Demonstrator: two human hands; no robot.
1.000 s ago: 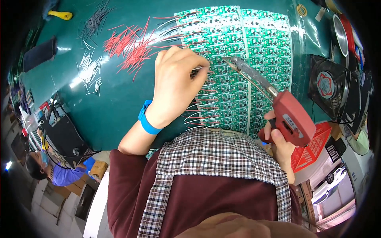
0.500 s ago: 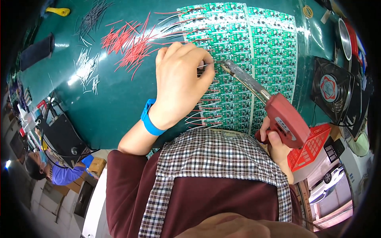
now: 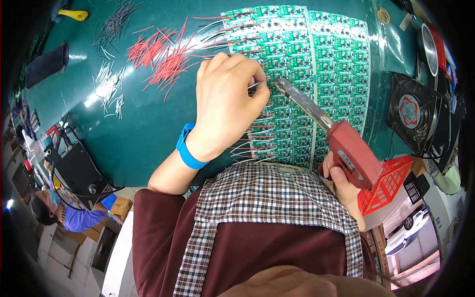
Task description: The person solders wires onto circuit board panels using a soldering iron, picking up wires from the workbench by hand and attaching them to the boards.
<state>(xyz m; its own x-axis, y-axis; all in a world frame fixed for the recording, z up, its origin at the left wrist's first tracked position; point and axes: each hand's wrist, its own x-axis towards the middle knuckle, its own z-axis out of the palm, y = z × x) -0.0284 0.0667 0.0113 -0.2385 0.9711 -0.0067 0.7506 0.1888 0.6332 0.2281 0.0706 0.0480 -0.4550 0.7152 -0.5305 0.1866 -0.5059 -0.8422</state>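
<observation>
My left hand [image 3: 225,101] pinches a thin white wire [image 3: 254,85] at the left edge of a panel of green circuit boards [image 3: 341,74]. My right hand [image 3: 342,184] grips the handle of a red soldering gun [image 3: 354,152], partly hidden by its body. The gun's tip reaches the boards just beside my left fingertips, close to the wire's end. Red, white and black wires stick out from the panel's left edge, above and below my left hand.
Piles of red wires [image 3: 168,62], white wires [image 3: 106,86] and black wires [image 3: 115,24] lie left on the green table. A dark phone [image 3: 47,65] rests farther left. On the right are a black fan [image 3: 414,111] and a red basket [image 3: 388,184]. Another person [image 3: 81,215] sits at far left.
The soldering gun's body has dropped slightly down and left, while its tip stays by the wire. My left hand has shifted slightly right.
</observation>
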